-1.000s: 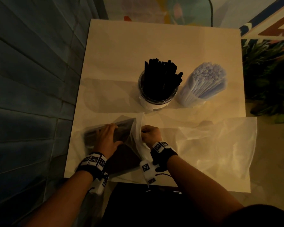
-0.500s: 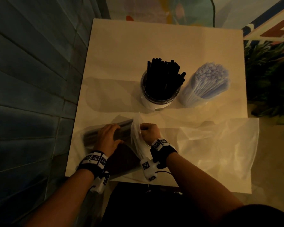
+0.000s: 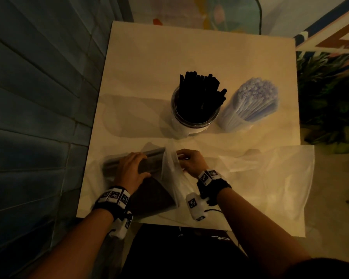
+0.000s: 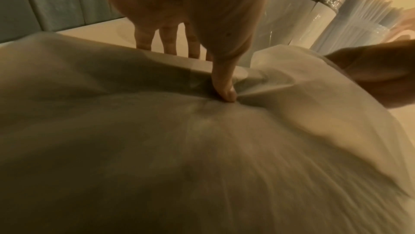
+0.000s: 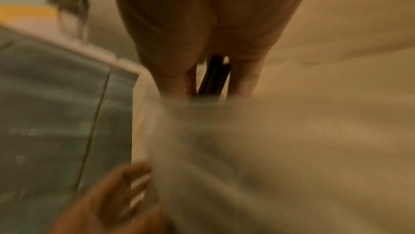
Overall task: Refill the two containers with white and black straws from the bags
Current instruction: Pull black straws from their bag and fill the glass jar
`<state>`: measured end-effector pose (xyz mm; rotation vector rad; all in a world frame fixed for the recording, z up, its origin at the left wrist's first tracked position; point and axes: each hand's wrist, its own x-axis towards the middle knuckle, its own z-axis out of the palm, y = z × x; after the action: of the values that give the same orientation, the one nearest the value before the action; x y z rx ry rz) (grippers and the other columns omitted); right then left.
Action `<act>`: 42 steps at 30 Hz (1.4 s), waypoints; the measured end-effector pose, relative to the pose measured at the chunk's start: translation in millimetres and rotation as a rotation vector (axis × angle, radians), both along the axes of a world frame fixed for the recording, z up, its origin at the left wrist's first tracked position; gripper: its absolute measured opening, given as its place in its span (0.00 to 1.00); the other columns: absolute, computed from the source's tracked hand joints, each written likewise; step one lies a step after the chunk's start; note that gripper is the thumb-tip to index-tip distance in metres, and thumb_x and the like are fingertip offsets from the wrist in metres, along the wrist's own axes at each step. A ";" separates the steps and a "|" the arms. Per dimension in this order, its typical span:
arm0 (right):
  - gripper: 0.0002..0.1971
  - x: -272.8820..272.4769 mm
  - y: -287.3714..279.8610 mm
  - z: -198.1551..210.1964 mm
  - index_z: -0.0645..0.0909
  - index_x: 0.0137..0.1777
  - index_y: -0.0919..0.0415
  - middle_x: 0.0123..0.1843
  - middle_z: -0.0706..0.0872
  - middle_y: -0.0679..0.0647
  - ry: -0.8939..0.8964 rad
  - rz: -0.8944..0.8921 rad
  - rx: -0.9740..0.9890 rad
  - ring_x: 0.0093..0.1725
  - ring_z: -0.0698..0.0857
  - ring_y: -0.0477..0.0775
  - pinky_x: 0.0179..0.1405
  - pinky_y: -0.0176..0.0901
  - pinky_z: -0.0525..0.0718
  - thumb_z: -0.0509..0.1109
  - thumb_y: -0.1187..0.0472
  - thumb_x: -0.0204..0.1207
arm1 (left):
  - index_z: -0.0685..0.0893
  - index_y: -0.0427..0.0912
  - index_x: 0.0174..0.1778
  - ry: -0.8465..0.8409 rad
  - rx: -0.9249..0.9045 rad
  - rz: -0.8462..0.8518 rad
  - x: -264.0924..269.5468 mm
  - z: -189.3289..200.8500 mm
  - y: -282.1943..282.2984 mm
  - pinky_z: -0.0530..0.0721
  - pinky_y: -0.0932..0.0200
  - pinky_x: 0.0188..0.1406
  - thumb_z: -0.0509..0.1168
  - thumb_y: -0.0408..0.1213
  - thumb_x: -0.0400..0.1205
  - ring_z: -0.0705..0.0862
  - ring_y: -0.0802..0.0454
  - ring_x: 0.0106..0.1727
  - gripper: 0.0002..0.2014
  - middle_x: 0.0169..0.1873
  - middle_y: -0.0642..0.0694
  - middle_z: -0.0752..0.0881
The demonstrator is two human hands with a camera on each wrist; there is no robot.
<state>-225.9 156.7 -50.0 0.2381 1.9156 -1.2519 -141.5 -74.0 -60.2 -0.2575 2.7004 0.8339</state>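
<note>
My left hand (image 3: 132,171) presses flat on the bag of black straws (image 3: 149,196); right hand (image 3: 190,163) pinches its plastic mouth.

The desk (image 3: 189,57) is pale cream. One container (image 3: 191,125) is clear with a white base and holds black straws (image 3: 199,95); beside it stand pale bluish-white straws (image 3: 254,101). Black wristbands (image 3: 114,200) carry black-and-white square markers; the wall (image 3: 38,97) is dark blue-grey planks.

Pale table (image 3: 189,57) with 2 straw containers (image 3: 191,119), 2 plastic bags (image 3: 270,178) nearer.
</note>
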 end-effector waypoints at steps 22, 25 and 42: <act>0.08 -9.1 -22.6 0.7 0.85 0.38 0.55 0.39 0.87 0.52 0.195 0.323 0.192 0.41 0.83 0.50 0.42 0.43 0.77 0.67 0.68 0.71 | 0.81 0.45 0.62 -0.011 0.022 -0.024 -6.5 -1.9 3.4 0.78 0.43 0.68 0.84 0.41 0.65 0.79 0.42 0.65 0.31 0.62 0.45 0.82; 0.04 -15.8 -3.1 -0.5 0.88 0.45 0.58 0.43 0.87 0.50 0.148 0.317 0.156 0.38 0.82 0.42 0.44 0.39 0.78 0.71 0.65 0.77 | 0.81 0.47 0.61 -0.011 0.030 -0.020 -6.4 -2.4 1.8 0.78 0.43 0.67 0.84 0.42 0.63 0.79 0.42 0.63 0.31 0.60 0.46 0.82; 0.17 3.5 -10.8 7.9 0.74 0.67 0.56 0.62 0.84 0.56 0.602 0.943 0.478 0.61 0.83 0.63 0.62 0.56 0.76 0.64 0.52 0.81 | 0.83 0.44 0.62 -0.024 0.036 -0.004 -9.1 -0.7 5.9 0.78 0.41 0.67 0.84 0.39 0.63 0.80 0.41 0.63 0.31 0.60 0.44 0.83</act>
<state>-222.4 145.9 -42.2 -0.8104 2.3472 -0.2177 -150.6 -68.1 -60.9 -0.2518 2.6597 0.8715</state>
